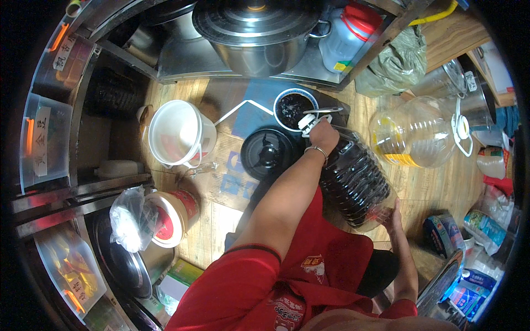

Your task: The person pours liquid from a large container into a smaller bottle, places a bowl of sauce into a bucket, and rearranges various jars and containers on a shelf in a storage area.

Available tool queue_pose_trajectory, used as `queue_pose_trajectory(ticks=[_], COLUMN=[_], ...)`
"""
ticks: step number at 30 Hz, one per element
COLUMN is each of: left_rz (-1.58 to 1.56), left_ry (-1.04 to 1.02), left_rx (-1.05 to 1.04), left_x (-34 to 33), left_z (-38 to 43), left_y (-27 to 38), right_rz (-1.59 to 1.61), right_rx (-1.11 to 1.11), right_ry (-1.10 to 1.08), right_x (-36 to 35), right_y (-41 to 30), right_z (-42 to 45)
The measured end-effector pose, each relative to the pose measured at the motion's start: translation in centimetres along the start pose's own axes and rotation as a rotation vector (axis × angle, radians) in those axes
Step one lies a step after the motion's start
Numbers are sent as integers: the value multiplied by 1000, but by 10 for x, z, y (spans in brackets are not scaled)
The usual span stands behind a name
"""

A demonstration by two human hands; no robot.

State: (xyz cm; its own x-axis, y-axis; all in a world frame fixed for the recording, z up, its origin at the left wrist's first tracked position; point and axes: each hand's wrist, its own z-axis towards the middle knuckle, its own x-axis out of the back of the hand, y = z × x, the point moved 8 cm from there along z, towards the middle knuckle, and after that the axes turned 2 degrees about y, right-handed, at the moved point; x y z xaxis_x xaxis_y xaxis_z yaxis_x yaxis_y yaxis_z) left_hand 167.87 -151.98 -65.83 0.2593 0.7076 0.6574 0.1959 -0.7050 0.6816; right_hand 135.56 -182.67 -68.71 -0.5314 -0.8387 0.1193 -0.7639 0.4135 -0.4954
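Note:
A large clear plastic jug [356, 178] of dark liquid lies tilted, its neck toward a round container [295, 92] with a blue-and-white rim. My left hand [324, 136] grips the jug's white handle at the neck. At the jug's base, my right hand [391, 219] supports it from below, its fingers partly hidden. Dark, bubbly liquid [292, 108] fills much of the container, and a metal utensil [325, 110] lies across its rim. Whether liquid is flowing cannot be told. Beside the container is a round black lid [267, 153].
A white bucket [207, 136] stands left on the floor, near flattened cardboard [223, 182]. An empty plastic jug [414, 132] lies right. A steel shelf with a big lidded pot [256, 49] borders the far side. A red-and-white tub [182, 215] stands lower left.

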Motion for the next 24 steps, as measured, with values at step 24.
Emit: queue_pose_trajectory(ticks=[24], left_rz=[-1], left_ry=[20], left_rx=[-18], left_x=[-1], left_z=[4], left_y=[-1], right_rz=[47], right_rx=[-8], right_ry=[-103], right_x=[-7], right_y=[-3], right_z=[0])
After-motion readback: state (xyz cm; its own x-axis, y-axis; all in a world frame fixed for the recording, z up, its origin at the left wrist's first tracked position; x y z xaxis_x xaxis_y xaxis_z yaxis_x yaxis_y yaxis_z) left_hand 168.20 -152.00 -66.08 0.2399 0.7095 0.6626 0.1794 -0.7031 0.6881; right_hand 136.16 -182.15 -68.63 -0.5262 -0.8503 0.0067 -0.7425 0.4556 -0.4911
